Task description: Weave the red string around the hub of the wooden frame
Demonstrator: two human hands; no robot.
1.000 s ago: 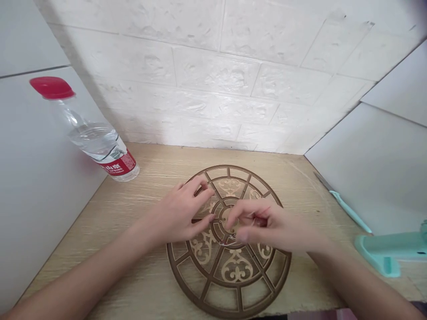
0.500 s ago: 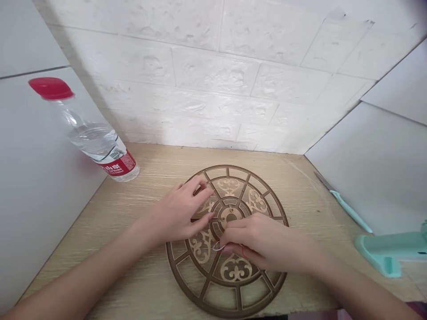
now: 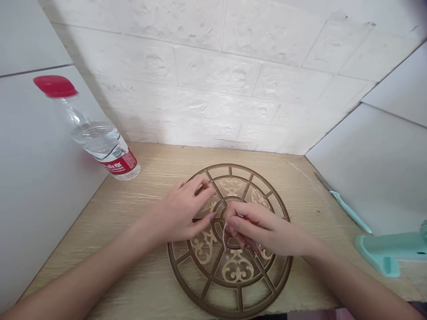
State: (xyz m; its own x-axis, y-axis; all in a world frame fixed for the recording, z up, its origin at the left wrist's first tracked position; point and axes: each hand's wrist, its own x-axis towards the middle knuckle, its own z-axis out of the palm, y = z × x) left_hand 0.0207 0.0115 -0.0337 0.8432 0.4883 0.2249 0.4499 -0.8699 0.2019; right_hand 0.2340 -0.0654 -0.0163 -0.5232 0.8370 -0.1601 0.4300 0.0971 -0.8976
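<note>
Brown fretwork disc (image 3: 230, 278) lies under both grips. Right grip (image 3: 253, 229) appears closed on thin white thread (image 3: 224, 235); left grip (image 3: 178, 213), curled over the disc, state undeterminable. Next move calls for holding that pinch.

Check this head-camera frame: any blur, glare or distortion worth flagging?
In the head view, wide-angle distortion splays the embossed white wall; light is soft, without strong glare; a soft shadow runs down the wall's left side; a dark blur intrudes top right; the thin white thread by the right hand is barely resolved.
</note>
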